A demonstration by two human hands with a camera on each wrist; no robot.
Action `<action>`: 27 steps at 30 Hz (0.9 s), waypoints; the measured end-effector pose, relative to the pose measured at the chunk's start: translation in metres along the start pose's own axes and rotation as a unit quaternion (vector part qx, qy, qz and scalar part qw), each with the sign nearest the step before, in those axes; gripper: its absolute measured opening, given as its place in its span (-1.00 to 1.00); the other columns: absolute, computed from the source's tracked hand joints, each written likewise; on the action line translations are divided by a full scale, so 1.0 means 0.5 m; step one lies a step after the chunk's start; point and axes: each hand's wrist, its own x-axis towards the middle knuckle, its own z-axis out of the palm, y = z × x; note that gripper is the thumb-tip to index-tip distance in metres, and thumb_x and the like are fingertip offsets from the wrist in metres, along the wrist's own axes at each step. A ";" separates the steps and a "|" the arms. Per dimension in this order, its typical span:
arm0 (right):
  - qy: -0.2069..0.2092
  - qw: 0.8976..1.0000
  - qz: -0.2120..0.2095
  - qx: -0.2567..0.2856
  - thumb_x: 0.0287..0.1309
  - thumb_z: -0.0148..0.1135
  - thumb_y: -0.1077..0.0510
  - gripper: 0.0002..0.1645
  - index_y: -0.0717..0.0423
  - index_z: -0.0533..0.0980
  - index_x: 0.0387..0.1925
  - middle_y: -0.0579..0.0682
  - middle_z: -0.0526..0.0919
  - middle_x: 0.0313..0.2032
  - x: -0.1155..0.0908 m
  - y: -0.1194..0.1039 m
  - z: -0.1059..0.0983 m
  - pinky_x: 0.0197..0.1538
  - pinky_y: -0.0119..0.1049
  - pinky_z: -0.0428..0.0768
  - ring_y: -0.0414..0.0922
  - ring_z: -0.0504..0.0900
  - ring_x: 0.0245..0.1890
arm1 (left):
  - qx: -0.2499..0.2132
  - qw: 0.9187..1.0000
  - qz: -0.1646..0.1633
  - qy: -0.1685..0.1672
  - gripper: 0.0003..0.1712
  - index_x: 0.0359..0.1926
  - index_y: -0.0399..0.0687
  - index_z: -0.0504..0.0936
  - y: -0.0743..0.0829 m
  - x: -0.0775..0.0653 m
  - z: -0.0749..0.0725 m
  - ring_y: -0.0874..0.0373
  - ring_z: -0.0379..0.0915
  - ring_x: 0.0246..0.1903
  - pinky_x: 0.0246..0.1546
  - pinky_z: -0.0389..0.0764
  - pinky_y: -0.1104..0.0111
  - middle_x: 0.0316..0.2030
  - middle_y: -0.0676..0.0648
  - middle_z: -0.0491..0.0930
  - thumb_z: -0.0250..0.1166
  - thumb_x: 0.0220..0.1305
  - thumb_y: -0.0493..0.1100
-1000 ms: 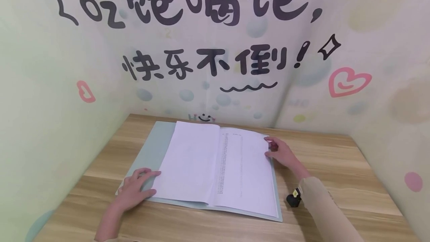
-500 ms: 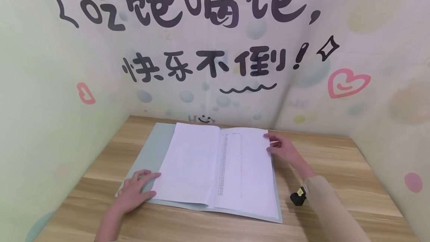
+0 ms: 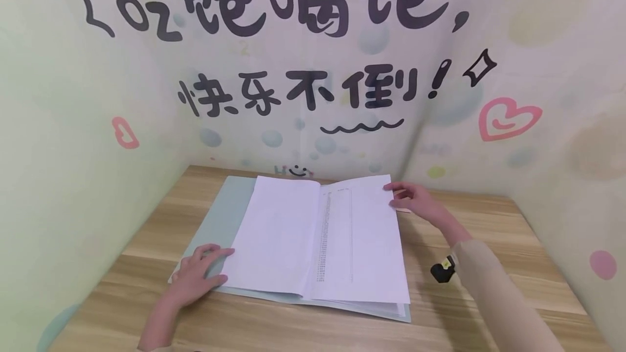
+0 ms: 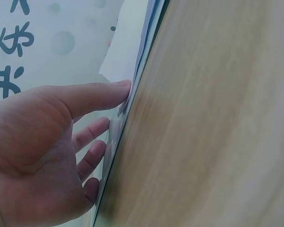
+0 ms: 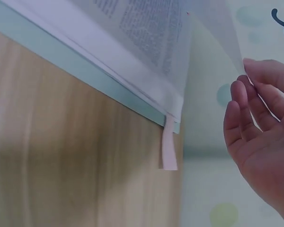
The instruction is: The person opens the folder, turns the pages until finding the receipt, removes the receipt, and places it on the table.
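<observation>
An open book with a pale blue-green cover (image 3: 226, 213) lies on the wooden table. Its left page (image 3: 274, 232) looks blank; the lifted right page (image 3: 371, 238) bears a column of small print. My right hand (image 3: 419, 202) pinches this page near its upper outer corner. In the right wrist view, thumb and fingertips meet on the thin page (image 5: 222, 28), above a densely printed page (image 5: 146, 38). My left hand (image 3: 193, 280) rests on the book's left edge with fingers spread; in the left wrist view its thumb (image 4: 102, 97) touches the page edge.
A pink ribbon bookmark (image 5: 168, 149) hangs from the book's corner over the wooden table (image 3: 489, 232). Walls with printed lettering (image 3: 313, 91) stand behind and at both sides. A small black device (image 3: 442, 271) is at the right sleeve.
The right hand has taken hold of the right page and raised its outer side, moving slightly up and away. Sheets beneath now show at the lower edge. The left hand has stayed put.
</observation>
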 end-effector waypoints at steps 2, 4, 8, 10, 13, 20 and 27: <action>-0.007 1.000 -0.004 -0.015 0.23 0.31 0.14 -0.49 0.10 0.50 0.21 0.21 0.60 0.08 0.005 -0.014 -0.007 -0.05 -0.31 0.61 -0.05 0.55 -0.05 | 0.000 1.000 0.000 0.000 -0.42 0.26 0.21 0.50 -0.001 0.000 0.000 -0.45 0.22 0.12 -0.17 0.36 -0.17 0.32 -0.24 0.27 0.38 0.20 -0.02; -0.011 0.999 -0.018 -0.032 0.25 0.30 0.12 -0.51 0.08 0.52 0.20 0.19 0.62 0.10 0.011 -0.027 -0.016 -0.04 -0.31 0.59 0.00 0.57 -0.02 | 0.001 1.000 0.000 0.002 -0.42 0.26 0.22 0.50 -0.002 0.001 0.001 -0.44 0.22 0.13 -0.16 0.36 -0.17 0.32 -0.23 0.28 0.38 0.20 -0.02; -0.017 0.997 -0.047 -0.066 0.31 0.24 0.05 -0.55 0.02 0.54 0.20 0.14 0.63 0.14 0.024 -0.058 -0.033 0.01 -0.24 0.58 0.03 0.59 0.03 | 0.002 1.000 -0.001 0.001 -0.42 0.26 0.23 0.50 -0.001 0.002 0.001 -0.45 0.22 0.14 -0.16 0.36 -0.18 0.32 -0.22 0.28 0.38 0.20 -0.02; -0.022 0.995 -0.061 -0.074 0.34 0.20 0.04 -0.56 0.01 0.54 0.21 0.11 0.63 0.14 0.030 -0.074 -0.038 0.04 -0.21 0.58 0.01 0.59 0.02 | 0.002 1.000 -0.001 0.002 -0.42 0.26 0.23 0.50 -0.002 0.002 0.001 -0.45 0.22 0.14 -0.17 0.36 -0.18 0.33 -0.22 0.27 0.38 0.20 -0.02; -0.029 0.993 -0.076 -0.081 0.37 0.15 0.05 -0.57 -0.02 0.52 0.23 0.09 0.62 0.15 0.036 -0.099 -0.042 0.07 -0.19 0.57 -0.03 0.57 0.03 | 0.001 1.000 -0.002 0.001 -0.42 0.27 0.22 0.50 -0.003 0.002 0.002 -0.45 0.22 0.14 -0.17 0.35 -0.19 0.33 -0.22 0.27 0.37 0.21 -0.01; -0.029 0.993 -0.092 -0.066 0.32 0.23 0.06 -0.52 -0.09 0.49 0.26 0.06 0.60 0.13 0.063 -0.157 -0.026 0.02 -0.33 0.57 -0.08 0.57 0.03 | -0.004 1.000 -0.006 -0.002 -0.41 0.28 0.22 0.48 -0.004 0.004 0.005 -0.49 0.17 0.17 -0.15 0.32 -0.27 0.35 -0.24 0.23 0.36 0.21 -0.01; -0.005 0.990 -0.126 -0.066 0.28 0.26 0.12 -0.55 -0.02 0.53 0.20 0.03 0.59 0.18 0.102 -0.214 0.018 0.10 -0.26 0.54 -0.05 0.55 0.09 | -0.004 1.000 -0.006 -0.002 -0.41 0.28 0.19 0.49 -0.008 0.004 0.003 -0.49 0.18 0.16 -0.16 0.33 -0.24 0.34 -0.24 0.24 0.37 0.21 -0.04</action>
